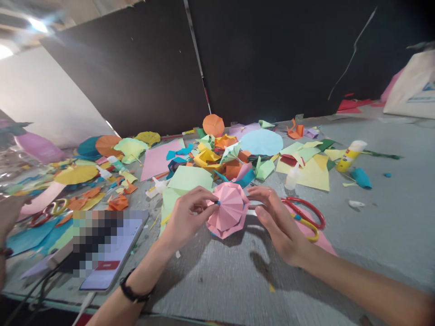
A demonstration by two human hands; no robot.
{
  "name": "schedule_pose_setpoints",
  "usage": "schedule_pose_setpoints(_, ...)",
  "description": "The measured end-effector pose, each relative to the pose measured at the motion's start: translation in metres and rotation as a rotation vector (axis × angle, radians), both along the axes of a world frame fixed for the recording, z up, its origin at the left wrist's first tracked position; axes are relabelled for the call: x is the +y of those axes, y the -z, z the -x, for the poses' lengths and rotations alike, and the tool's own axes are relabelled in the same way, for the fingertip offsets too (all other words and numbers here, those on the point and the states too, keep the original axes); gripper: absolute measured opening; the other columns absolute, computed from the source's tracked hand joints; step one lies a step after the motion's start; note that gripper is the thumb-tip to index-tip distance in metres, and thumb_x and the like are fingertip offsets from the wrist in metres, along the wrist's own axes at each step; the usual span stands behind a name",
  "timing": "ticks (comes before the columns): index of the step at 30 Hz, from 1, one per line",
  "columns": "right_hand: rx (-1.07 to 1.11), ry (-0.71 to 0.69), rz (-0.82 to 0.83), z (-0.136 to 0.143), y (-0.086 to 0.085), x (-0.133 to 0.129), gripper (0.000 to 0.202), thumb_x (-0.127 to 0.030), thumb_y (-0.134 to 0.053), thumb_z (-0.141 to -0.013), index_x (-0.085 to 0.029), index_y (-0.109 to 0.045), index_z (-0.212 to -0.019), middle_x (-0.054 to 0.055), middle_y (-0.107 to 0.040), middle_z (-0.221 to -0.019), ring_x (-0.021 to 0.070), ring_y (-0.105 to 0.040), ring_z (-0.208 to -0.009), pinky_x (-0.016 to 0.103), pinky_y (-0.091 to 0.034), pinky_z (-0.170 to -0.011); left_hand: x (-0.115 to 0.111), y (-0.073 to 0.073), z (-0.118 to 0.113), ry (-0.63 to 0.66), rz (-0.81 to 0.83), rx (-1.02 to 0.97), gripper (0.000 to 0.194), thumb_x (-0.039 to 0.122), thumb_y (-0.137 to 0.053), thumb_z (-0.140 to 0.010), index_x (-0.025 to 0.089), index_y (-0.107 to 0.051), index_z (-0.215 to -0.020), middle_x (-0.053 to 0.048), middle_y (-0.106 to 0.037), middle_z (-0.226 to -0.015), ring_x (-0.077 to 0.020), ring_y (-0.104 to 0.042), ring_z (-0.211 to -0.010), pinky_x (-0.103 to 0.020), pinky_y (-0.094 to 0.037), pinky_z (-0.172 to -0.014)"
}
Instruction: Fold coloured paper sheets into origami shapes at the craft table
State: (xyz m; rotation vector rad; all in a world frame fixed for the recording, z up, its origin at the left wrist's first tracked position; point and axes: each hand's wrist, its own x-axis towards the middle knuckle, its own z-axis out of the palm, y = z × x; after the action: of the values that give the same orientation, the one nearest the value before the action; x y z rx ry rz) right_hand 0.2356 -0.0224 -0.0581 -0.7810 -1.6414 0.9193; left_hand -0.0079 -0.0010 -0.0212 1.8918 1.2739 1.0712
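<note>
A small pink paper umbrella (230, 209), pleated in folds, is in front of me with its top tilted toward me and to the left. Blue shows at its tip and in spots along its rim. My left hand (190, 213) pinches the blue tip between thumb and fingers. Close by the umbrella's right edge is my right hand (277, 219), its fingers curved and thumb apart; I see nothing gripped in it. Red-and-yellow-handled scissors (311, 217) lie by the right wrist, on a pink sheet (324, 246). Green paper (190, 179) lies behind the left hand.
Paper scraps (207, 156) and several finished paper umbrellas, one light blue (261, 142), are heaped at the back. A yellow glue stick (350, 156) and a white bottle (292, 176) stand to the right. A phone (117, 258) lies left; another person's hand (10, 217) is at the far left.
</note>
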Motion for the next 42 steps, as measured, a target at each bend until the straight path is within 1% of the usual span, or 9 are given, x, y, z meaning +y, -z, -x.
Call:
schedule_pose_setpoints(9, -0.041, 0.031, -0.007, 0.0, -0.001, -0.001, 0.027, -0.043, -0.043, -0.11, -0.029, -0.055, -0.129, 0.011, -0.058, -0.135, 0.0284, -0.056, -0.127, 0.048, -0.051, -0.103, 0.0, 0.002, 0.0, 0.037, -0.045, 0.062, 0.011, 0.026, -0.071, -0.091, 0.018, -0.077, -0.096, -0.006, -0.067, -0.097, -0.0121, -0.06, -0.071, -0.023, -0.047, -0.057)
schedule_pose_setpoints(13, -0.084, 0.114, 0.078, -0.002, 0.0, 0.0, 0.031, -0.048, -0.041, -0.109, -0.027, -0.055, -0.128, 0.007, -0.067, -0.097, 0.0254, -0.064, -0.088, 0.042, -0.052, -0.073, -0.002, 0.002, -0.002, 0.089, -0.067, 0.115, 0.01, 0.022, -0.07, -0.092, 0.018, -0.077, -0.097, -0.006, -0.068, -0.097, -0.0104, -0.059, -0.067, -0.022, -0.047, -0.057)
schedule_pose_setpoints(15, -0.099, 0.138, 0.122, -0.003, -0.001, 0.001, 0.031, -0.05, -0.041, -0.109, -0.027, -0.055, -0.124, 0.0, -0.06, -0.075, 0.0211, -0.056, -0.067, 0.036, -0.045, -0.059, -0.005, 0.004, -0.004, 0.13, -0.095, 0.139, 0.011, 0.021, -0.067, -0.093, 0.018, -0.077, -0.098, -0.006, -0.068, -0.098, -0.0104, -0.06, -0.066, -0.023, -0.048, -0.059)
schedule_pose_setpoints(17, -0.1, 0.15, 0.147, -0.005, -0.002, 0.001, 0.03, -0.051, -0.041, -0.109, -0.027, -0.055, -0.121, -0.003, -0.055, -0.067, 0.0183, -0.05, -0.058, 0.033, -0.039, -0.054, -0.007, 0.005, -0.006, 0.152, -0.132, 0.16, 0.012, 0.019, -0.065, -0.095, 0.019, -0.076, -0.1, -0.006, -0.069, -0.099, -0.0105, -0.06, -0.066, -0.024, -0.049, -0.06)
schedule_pose_setpoints(21, -0.137, 0.177, 0.197, -0.006, -0.006, -0.001, 0.03, -0.052, -0.042, -0.108, -0.028, -0.053, -0.124, -0.003, -0.056, -0.068, 0.0185, -0.052, -0.058, 0.033, -0.039, -0.054, -0.011, 0.006, -0.01, 0.17, -0.173, 0.159, 0.015, 0.013, -0.063, -0.096, 0.018, -0.074, -0.105, -0.007, -0.068, -0.099, -0.011, -0.061, -0.068, -0.023, -0.05, -0.06)
schedule_pose_setpoints(24, -0.189, 0.155, 0.215, -0.008, -0.006, -0.003, 0.03, -0.049, -0.042, -0.109, -0.029, -0.053, -0.128, 0.0, -0.061, -0.074, 0.0217, -0.06, -0.065, 0.035, -0.047, -0.058, -0.012, 0.007, -0.013, 0.182, -0.2, 0.158, 0.017, 0.009, -0.061, -0.096, 0.018, -0.073, -0.102, -0.007, -0.068, -0.098, -0.0137, -0.065, -0.078, -0.024, -0.052, -0.066)
schedule_pose_setpoints(27, -0.271, 0.143, 0.199, -0.013, -0.001, -0.005, 0.03, -0.044, -0.044, -0.108, -0.031, -0.053, -0.134, 0.009, -0.069, -0.104, 0.0265, -0.069, -0.087, 0.041, -0.058, -0.074, -0.011, 0.01, -0.015, 0.188, -0.194, 0.161, 0.018, 0.007, -0.059, -0.096, 0.018, -0.072, -0.101, -0.007, -0.067, -0.099, -0.0139, -0.064, -0.08, -0.024, -0.051, -0.069)
schedule_pose_setpoints(31, -0.333, 0.119, 0.198, -0.021, 0.007, -0.008, 0.035, -0.039, -0.047, -0.107, -0.036, -0.052, -0.141, 0.012, -0.06, -0.139, 0.0298, -0.065, -0.119, 0.045, -0.06, -0.095, -0.01, 0.014, -0.016, 0.175, -0.171, 0.17, 0.018, 0.008, -0.056, -0.098, 0.019, -0.071, -0.1, -0.008, -0.067, -0.102, -0.0136, -0.063, -0.077, -0.024, -0.051, -0.066)
schedule_pose_setpoints(42, -0.326, 0.254, 0.095, -0.015, 0.018, 0.0, 0.033, -0.043, -0.05, -0.103, -0.036, -0.064, -0.131, 0.011, -0.073, -0.118, 0.0311, -0.075, -0.099, 0.042, -0.069, -0.075, -0.007, 0.015, -0.012, 0.156, -0.101, 0.19, 0.019, 0.008, -0.055, -0.099, 0.018, -0.071, -0.102, -0.007, -0.069, -0.102, -0.0149, -0.066, -0.078, -0.024, -0.053, -0.067)
